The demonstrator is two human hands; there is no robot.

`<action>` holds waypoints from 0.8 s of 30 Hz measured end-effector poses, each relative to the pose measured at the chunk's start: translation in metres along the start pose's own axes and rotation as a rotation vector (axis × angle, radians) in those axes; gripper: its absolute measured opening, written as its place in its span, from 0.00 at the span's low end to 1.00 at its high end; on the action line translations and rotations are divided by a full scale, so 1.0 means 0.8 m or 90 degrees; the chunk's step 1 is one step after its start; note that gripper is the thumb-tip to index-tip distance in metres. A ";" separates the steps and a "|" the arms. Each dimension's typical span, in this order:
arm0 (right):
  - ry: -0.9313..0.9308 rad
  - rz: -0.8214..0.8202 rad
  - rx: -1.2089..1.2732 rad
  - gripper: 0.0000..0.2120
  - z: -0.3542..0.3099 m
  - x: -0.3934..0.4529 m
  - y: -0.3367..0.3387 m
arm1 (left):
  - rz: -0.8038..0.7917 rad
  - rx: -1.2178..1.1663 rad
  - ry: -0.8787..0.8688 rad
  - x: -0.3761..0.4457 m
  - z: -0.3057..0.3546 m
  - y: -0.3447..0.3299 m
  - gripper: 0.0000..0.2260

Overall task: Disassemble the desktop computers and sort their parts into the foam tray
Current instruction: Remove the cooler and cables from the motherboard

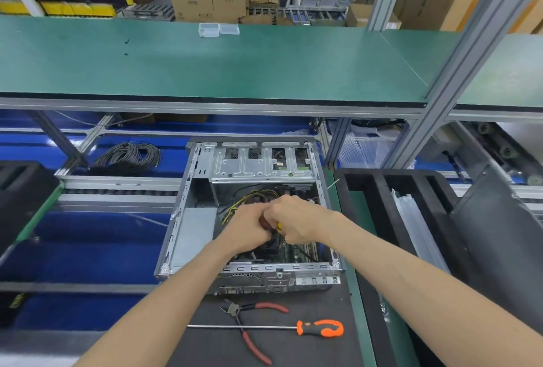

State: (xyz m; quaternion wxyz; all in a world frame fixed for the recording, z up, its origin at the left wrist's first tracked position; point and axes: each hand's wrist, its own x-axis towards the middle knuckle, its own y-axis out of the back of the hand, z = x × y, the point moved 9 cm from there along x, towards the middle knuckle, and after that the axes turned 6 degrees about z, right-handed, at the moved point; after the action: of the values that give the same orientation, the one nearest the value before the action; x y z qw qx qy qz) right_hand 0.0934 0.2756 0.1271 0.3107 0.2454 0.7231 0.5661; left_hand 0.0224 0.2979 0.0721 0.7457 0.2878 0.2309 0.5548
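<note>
An open desktop computer case [191, 190] lies on its side in front of me, its drive cage [261, 165] at the far end and the motherboard [296, 253] below. Both hands are inside it, pressed together over a bundle of yellow and black cables [249, 197]. My left hand [245, 230] has curled fingers around something among the cables. My right hand [296, 219] grips a small item with a yellow tip showing between the fingers. What they hold is mostly hidden. The black foam tray [379, 187] stands to the right.
Red-handled pliers [252, 325] and an orange-handled screwdriver [320, 328] lie on the black mat in front of the case. A coil of grey cable [129, 158] sits on the blue belt at left. A grey metal side panel [499, 219] leans on the tray. A green shelf [235, 67] runs overhead.
</note>
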 end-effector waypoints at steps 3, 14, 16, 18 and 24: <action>-0.051 0.105 0.122 0.13 0.004 -0.008 0.012 | -0.089 -0.158 0.037 -0.011 0.006 -0.019 0.07; -0.153 0.200 -0.137 0.16 0.012 -0.002 0.022 | 0.066 -0.242 0.048 -0.007 -0.002 0.003 0.01; -0.167 0.163 -0.137 0.14 0.012 0.001 0.014 | 0.084 -0.219 0.030 -0.008 0.003 0.006 0.03; -0.184 0.123 -0.068 0.15 0.017 0.003 0.008 | 0.103 -0.207 0.028 -0.007 0.007 0.008 0.06; -0.069 0.044 -0.001 0.10 0.004 -0.011 0.004 | -0.029 -0.224 0.057 -0.013 0.006 -0.008 0.13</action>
State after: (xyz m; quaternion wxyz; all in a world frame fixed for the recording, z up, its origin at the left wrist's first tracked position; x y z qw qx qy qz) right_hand 0.1015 0.2725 0.1314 0.3297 0.2999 0.6960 0.5630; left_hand 0.0273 0.2852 0.0713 0.7858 0.1226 0.1694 0.5821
